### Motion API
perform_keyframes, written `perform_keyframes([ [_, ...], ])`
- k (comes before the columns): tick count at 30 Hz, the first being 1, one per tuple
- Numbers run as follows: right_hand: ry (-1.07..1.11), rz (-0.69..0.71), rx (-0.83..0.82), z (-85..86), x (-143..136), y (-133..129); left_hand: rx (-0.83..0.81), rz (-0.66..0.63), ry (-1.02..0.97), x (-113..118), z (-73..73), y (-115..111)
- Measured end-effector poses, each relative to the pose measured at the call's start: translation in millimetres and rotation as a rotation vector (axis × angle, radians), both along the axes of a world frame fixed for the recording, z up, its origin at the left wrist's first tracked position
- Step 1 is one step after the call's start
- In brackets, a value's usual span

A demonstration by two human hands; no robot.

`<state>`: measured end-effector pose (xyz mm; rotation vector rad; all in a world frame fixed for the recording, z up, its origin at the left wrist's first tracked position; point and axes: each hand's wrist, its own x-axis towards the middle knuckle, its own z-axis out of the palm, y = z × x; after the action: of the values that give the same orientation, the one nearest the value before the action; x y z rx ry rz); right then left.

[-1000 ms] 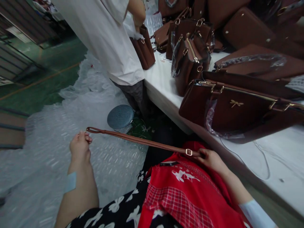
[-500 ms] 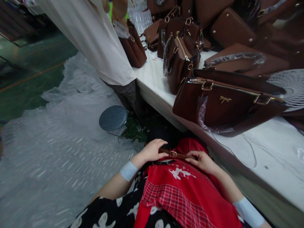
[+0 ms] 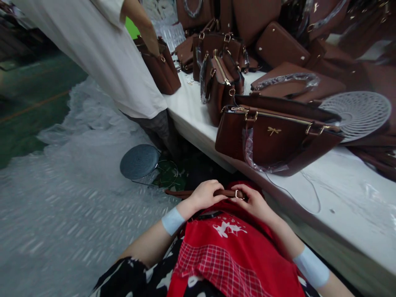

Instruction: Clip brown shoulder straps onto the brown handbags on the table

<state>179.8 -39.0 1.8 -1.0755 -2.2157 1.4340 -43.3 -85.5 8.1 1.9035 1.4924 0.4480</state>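
Observation:
A thin brown strap (image 3: 181, 193) with a gold buckle (image 3: 237, 194) lies across my lap, above the red apron (image 3: 229, 243). My left hand (image 3: 208, 194) is closed round the strap left of the buckle, and a length of it sticks out to the left. At the buckle, my right hand (image 3: 250, 201) pinches the strap's right part. The large brown handbag (image 3: 272, 138) with a dragonfly emblem stands on the white table (image 3: 349, 198), ahead and to the right of my hands.
More brown bags (image 3: 222, 82) and a white round woven fan or mat (image 3: 361, 113) are on the table. A person in a white shirt (image 3: 108, 57) stands at the left, one hand in a bag. A round stool (image 3: 140, 161) stands beside piled clear plastic (image 3: 77, 198).
The buckle now sits at my right hand instead of midway between my hands. More strap shows left of my left hand. The other person's hand has gone down into the bag. The view has shifted.

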Motion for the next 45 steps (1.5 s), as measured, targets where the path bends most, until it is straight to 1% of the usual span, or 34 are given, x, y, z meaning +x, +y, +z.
perform_keyframes([
  [2, 0.007, -0.051, 0.012, 0.3, 2.6, 4.7, 0.025, 0.090, -0.059, -8.9, 1.2, -0.7],
  [4, 0.050, -0.054, -0.017, -0.6, 6.5, 9.0, -0.007, 0.134, -0.148, -16.4, 1.5, -2.0],
  [8, 0.114, -0.073, -0.087, -3.5, 8.0, 9.9, -0.283, 0.146, -0.396, -18.6, -0.2, -3.2],
  [10, 0.124, -0.105, -0.091, -4.1, 6.1, 7.8, -0.370, 0.168, -0.483, -13.7, -2.6, -2.1],
  [15, 0.163, -0.133, -0.095, -2.9, 1.7, 5.1, -0.440, 0.272, -0.663, 8.6, -9.2, 4.2],
  [18, 0.171, -0.141, -0.070, -0.5, 0.7, 6.6, -0.491, 0.308, -0.794, 22.0, -8.2, 7.3],
  [20, 0.185, -0.140, -0.076, 2.4, 2.1, 9.3, -0.525, 0.298, -0.847, 26.1, -5.2, 8.8],
  [22, 0.188, -0.139, -0.088, 6.1, 6.0, 14.0, -0.529, 0.260, -0.873, 23.8, -2.4, 10.2],
  [25, 0.182, -0.205, -0.063, 11.9, 14.0, 24.4, -0.472, 0.204, -0.815, 9.2, -1.7, 12.5],
  [27, 0.186, -0.252, -0.037, 15.0, 17.0, 30.5, -0.453, 0.199, -0.755, -2.4, -3.3, 13.1],
  [30, 0.176, -0.229, -0.018, 18.6, 13.7, 33.6, -0.471, 0.234, -0.753, -11.3, -4.6, 11.9],
  [32, 0.162, -0.209, -0.005, 20.3, 7.5, 31.7, -0.486, 0.278, -0.806, -9.2, -3.6, 10.2],
  [35, 0.147, -0.192, 0.014, 20.6, -3.0, 27.1, -0.529, 0.331, -0.917, 1.5, 0.0, 8.2],
  [37, 0.157, -0.145, 0.011, 19.2, -8.9, 24.8, -0.544, 0.334, -0.980, 9.3, 3.1, 7.6],
  [40, 0.176, -0.065, -0.002, 17.6, -13.6, 23.4, -0.522, 0.327, -1.032, 16.6, 7.0, 7.3],
  [43, 0.118, 0.006, 0.050, 22.2, -12.4, 23.6, -0.524, 0.318, -1.016, 17.7, 7.6, 7.9],
  [45, 0.069, 0.037, 0.097, 28.0, -10.5, 23.6, -0.489, 0.327, -0.913, 16.5, 5.4, 8.7],
])
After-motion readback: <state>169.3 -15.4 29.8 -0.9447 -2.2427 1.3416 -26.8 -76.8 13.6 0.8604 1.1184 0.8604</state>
